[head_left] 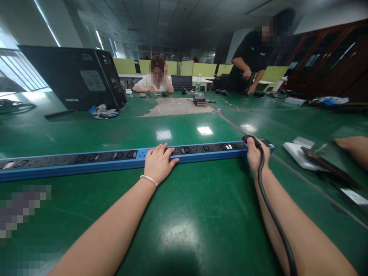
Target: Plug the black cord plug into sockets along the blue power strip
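A long blue power strip [97,165] with black sockets lies across the green table in front of me. On its middle, beside a blue socket section, rests my left hand [159,164], open, with fingers spread over the top and the thumb toward the near side. My right hand [258,153] is closed around a black power plug [249,138] at the strip's right end. From that plug a thick black cable [268,203] runs down along my right forearm. Whether the plug touches a socket cannot be made out.
A black computer case [83,78] stands at the back left, with gloves [103,112] beside it. A white device [301,155] and a dark flat object [330,166] lie to the right, near another person's hand [352,147]. Two people are across the table, near a bottle [198,83].
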Tool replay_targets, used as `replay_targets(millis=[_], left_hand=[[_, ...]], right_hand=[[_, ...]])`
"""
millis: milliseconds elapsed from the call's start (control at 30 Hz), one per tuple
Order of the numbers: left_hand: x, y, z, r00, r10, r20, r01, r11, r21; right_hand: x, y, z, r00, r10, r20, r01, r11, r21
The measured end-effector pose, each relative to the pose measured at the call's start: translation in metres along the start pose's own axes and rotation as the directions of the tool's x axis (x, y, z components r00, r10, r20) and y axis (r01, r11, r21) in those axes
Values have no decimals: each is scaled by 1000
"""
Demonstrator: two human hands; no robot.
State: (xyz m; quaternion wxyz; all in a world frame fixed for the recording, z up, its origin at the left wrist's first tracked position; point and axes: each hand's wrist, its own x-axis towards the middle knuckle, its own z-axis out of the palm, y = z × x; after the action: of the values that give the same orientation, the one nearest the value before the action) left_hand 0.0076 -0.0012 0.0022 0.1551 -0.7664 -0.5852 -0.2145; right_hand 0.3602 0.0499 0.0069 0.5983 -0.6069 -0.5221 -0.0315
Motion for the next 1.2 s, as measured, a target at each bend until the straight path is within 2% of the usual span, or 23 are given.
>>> replay_targets(millis=[100,233,467,667,933,1200], left_hand=[[0,0,-1,1000,-1,4,1,1000,-1],[0,0,-1,1000,-2,9,2,1000,-14],[0,1,-1,1000,-10,14,10,999,-38],[0,1,-1,1000,-13,18,14,1000,-26],[1,1,-2,1000,-7,19,7,1000,0],[0,1,-2,1000,-14,27,15,1000,-15]], right_hand=[[4,26,-6,998,36,47,-32,997,-69],[7,38,-5,992,52,114,-33,986,-163],[15,39,-6,982,82,171,-29,956,-293],[10,35,-6,966,-6,257,105,922,-373],[9,39,-5,959,-30,282,153,894,-422],[2,37,-3,977,-31,212,124,889,-441]])
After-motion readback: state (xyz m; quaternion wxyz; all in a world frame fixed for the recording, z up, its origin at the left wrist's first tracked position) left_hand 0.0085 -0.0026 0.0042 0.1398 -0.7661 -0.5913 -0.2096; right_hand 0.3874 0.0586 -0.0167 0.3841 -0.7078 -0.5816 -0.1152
